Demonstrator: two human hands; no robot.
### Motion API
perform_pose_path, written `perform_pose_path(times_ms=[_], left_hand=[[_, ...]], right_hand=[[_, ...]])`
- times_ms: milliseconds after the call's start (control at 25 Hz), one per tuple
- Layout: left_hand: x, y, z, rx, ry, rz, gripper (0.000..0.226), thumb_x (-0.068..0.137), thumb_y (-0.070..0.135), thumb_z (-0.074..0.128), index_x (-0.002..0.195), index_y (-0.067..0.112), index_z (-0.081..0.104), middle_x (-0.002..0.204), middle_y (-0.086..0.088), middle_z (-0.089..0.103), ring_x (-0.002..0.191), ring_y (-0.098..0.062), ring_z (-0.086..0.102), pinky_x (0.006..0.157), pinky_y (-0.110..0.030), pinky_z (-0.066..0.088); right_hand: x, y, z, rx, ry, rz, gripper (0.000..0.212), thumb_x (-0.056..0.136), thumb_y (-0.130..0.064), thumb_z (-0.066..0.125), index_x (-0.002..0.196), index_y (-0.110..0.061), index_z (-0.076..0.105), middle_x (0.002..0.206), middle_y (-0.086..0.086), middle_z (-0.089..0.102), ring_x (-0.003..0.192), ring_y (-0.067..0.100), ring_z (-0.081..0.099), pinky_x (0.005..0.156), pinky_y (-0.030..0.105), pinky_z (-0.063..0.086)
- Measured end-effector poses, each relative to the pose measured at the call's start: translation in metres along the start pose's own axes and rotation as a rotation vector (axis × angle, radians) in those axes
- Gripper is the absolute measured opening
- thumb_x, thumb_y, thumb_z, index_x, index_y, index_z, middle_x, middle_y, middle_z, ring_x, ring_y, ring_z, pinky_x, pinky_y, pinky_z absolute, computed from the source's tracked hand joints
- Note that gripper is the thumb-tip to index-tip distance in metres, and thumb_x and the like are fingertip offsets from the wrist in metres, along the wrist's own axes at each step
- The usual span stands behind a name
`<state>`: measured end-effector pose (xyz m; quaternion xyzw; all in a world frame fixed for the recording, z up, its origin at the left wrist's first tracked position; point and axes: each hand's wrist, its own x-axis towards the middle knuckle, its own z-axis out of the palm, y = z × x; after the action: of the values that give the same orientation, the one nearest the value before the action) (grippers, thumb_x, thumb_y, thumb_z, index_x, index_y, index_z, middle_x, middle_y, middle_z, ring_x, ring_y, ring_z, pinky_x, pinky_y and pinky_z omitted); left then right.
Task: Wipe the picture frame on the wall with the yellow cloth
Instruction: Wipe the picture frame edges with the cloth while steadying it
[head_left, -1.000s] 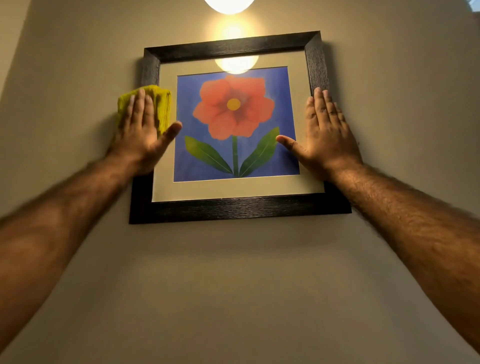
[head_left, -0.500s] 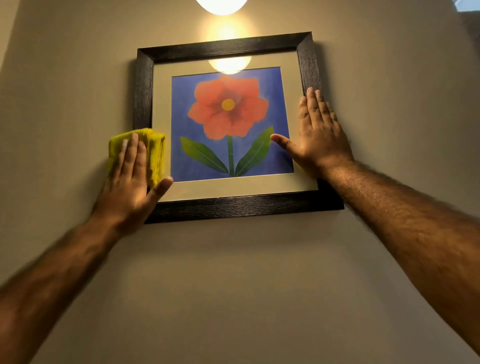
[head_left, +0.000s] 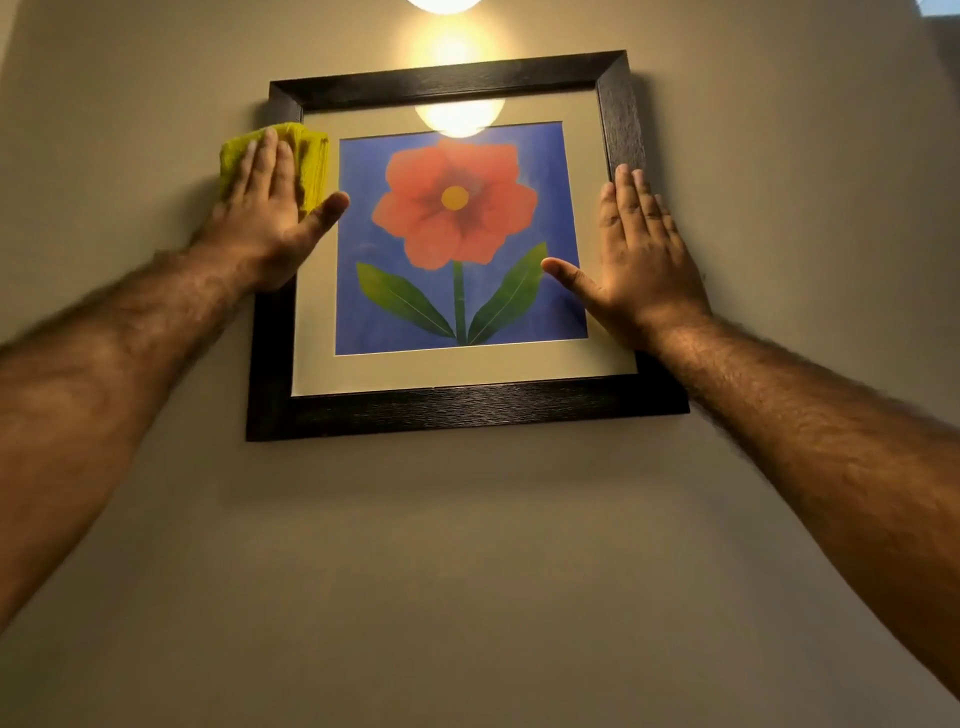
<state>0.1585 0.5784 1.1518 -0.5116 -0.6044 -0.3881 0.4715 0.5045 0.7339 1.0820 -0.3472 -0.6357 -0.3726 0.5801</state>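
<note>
Compared with half a second ago, the left hand (head_left: 265, 218) and the folded yellow cloth (head_left: 311, 156) have climbed from the lower part of the left rail to its upper part, near the top-left corner of the dark wooden picture frame (head_left: 467, 408). The left hand lies flat, fingers together and thumb spread out onto the cream mat, pressing the cloth against the rail; the cloth covers that stretch of rail and overlaps the wall beside it. The right hand (head_left: 644, 260) sits where it was, open and flat against the right rail, fingers together, thumb stretched over the glass toward the green leaf. Its palm hides the lower right rail.

Behind the glass is a red flower print on blue (head_left: 457, 208). A glowing lamp (head_left: 444, 4) above reflects in the glass; the left hand looks slightly blurred, possibly from motion.
</note>
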Motion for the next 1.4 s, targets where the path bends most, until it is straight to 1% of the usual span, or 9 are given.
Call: perform_pose_path(times_ms=[240, 600, 720, 840, 920, 1040, 1160, 1280, 1400], left_hand=[[-0.012, 0.002, 0.008, -0.011, 0.025, 0.001, 0.112, 0.078, 0.089, 0.003, 0.160, 0.013, -0.008, 0.171, -0.007, -0.012, 0.158, -0.023, -0.011, 0.128, -0.043, -0.003], [-0.185, -0.002, 0.052, -0.003, 0.021, 0.057, 0.105, 0.084, 0.086, 0.008, 0.160, 0.015, -0.005, 0.171, -0.003, -0.012, 0.157, -0.017, -0.015, 0.129, -0.042, -0.001], [-0.170, -0.004, 0.046, 0.008, 0.024, 0.067, 0.107, 0.082, 0.086, 0.006, 0.160, 0.014, -0.005, 0.171, -0.005, -0.011, 0.157, -0.018, -0.014, 0.129, -0.041, -0.002], [-0.112, -0.001, 0.030, -0.004, 0.026, 0.038, 0.108, 0.081, 0.086, 0.004, 0.160, 0.013, -0.006, 0.171, -0.006, -0.011, 0.157, -0.020, -0.012, 0.128, -0.039, -0.005], [-0.080, 0.001, 0.020, -0.036, 0.012, -0.002, 0.101, 0.088, 0.080, 0.009, 0.160, 0.012, -0.002, 0.171, -0.007, -0.009, 0.158, -0.021, -0.009, 0.128, -0.038, -0.004], [-0.062, 0.000, 0.009, -0.126, 0.102, -0.010, 0.071, 0.103, 0.054, 0.030, 0.157, 0.008, 0.026, 0.169, -0.010, 0.017, 0.157, -0.025, 0.014, 0.128, -0.035, 0.010], [-0.051, -0.009, -0.012, -0.182, 0.267, 0.023, 0.040, 0.099, 0.021, 0.053, 0.135, 0.007, 0.062, 0.148, -0.009, 0.057, 0.137, -0.024, 0.053, 0.119, -0.029, 0.034], [-0.037, -0.017, -0.033, -0.240, 0.222, -0.047, 0.030, 0.092, 0.012, 0.065, 0.121, 0.013, 0.072, 0.131, -0.005, 0.070, 0.121, -0.020, 0.065, 0.111, -0.030, 0.046], [-0.033, -0.017, -0.042, -0.283, 0.187, -0.090, 0.028, 0.086, 0.019, 0.076, 0.114, 0.019, 0.075, 0.125, -0.006, 0.073, 0.115, -0.021, 0.067, 0.101, -0.030, 0.051]], right_hand=[[0.002, 0.002, 0.003, -0.001, 0.007, -0.001, 0.112, 0.088, -0.084, 0.024, 0.163, -0.002, 0.006, 0.173, 0.016, 0.000, 0.162, 0.028, 0.000, 0.131, 0.042, 0.005], [0.002, 0.003, 0.005, 0.013, 0.023, -0.016, 0.114, 0.088, -0.086, 0.021, 0.162, -0.001, 0.009, 0.173, 0.018, 0.003, 0.161, 0.030, 0.003, 0.131, 0.044, 0.007], [0.000, 0.004, 0.005, 0.024, 0.027, -0.019, 0.114, 0.088, -0.086, 0.023, 0.162, -0.001, 0.009, 0.173, 0.018, 0.003, 0.161, 0.030, 0.003, 0.131, 0.045, 0.007], [0.000, 0.004, 0.005, 0.022, 0.035, -0.025, 0.113, 0.088, -0.085, 0.023, 0.162, 0.000, 0.009, 0.173, 0.019, 0.003, 0.161, 0.030, 0.003, 0.131, 0.046, 0.007], [0.000, 0.004, 0.006, 0.023, 0.046, -0.029, 0.113, 0.089, -0.085, 0.023, 0.162, 0.000, 0.010, 0.173, 0.019, 0.004, 0.161, 0.031, 0.003, 0.131, 0.046, 0.007], [-0.001, 0.005, 0.007, 0.029, 0.051, -0.028, 0.113, 0.088, -0.085, 0.021, 0.162, 0.000, 0.010, 0.173, 0.019, 0.004, 0.161, 0.031, 0.003, 0.131, 0.046, 0.008], [0.000, 0.003, 0.006, 0.030, 0.043, -0.028, 0.114, 0.087, -0.086, 0.021, 0.162, -0.001, 0.010, 0.173, 0.018, 0.003, 0.161, 0.030, 0.003, 0.131, 0.046, 0.008], [0.000, 0.003, 0.006, 0.020, 0.044, -0.018, 0.113, 0.088, -0.085, 0.023, 0.162, -0.001, 0.010, 0.173, 0.018, 0.002, 0.162, 0.030, 0.003, 0.131, 0.045, 0.007], [-0.001, 0.003, 0.007, 0.016, 0.046, -0.024, 0.113, 0.088, -0.085, 0.023, 0.162, 0.000, 0.011, 0.173, 0.019, 0.003, 0.161, 0.031, 0.003, 0.131, 0.045, 0.007]])
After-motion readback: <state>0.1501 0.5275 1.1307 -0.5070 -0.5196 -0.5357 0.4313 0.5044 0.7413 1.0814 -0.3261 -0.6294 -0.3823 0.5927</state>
